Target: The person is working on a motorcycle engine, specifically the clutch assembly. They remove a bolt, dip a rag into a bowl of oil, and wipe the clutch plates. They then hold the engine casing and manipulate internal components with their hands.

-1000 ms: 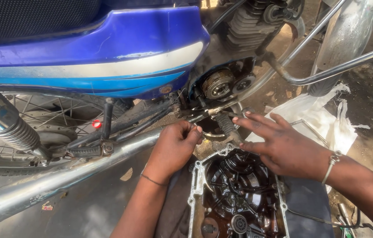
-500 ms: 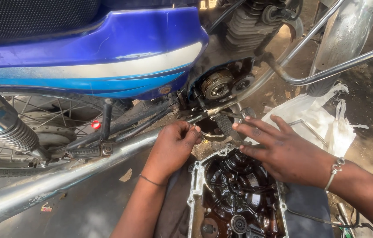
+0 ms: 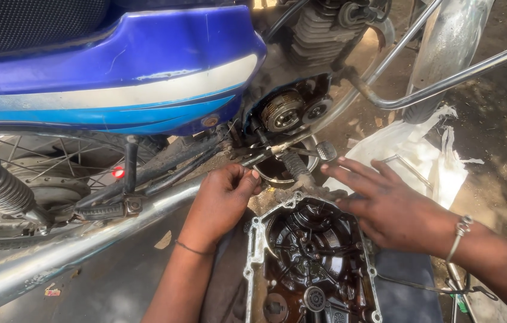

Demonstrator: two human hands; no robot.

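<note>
The left hand is curled up tight, with its fingertips pinched together by the dark, greasy metal rod under the bike; what it pinches is too small to tell. The right hand lies flat and open, fingers spread, resting on the top edge of the engine cover. That cover lies open on the ground, silver at the rim and oily black inside. Above sits the round, toothed clutch beside the shiny blue body panel. Since a moment ago, the right hand has slid lower and spread flatter.
</note>
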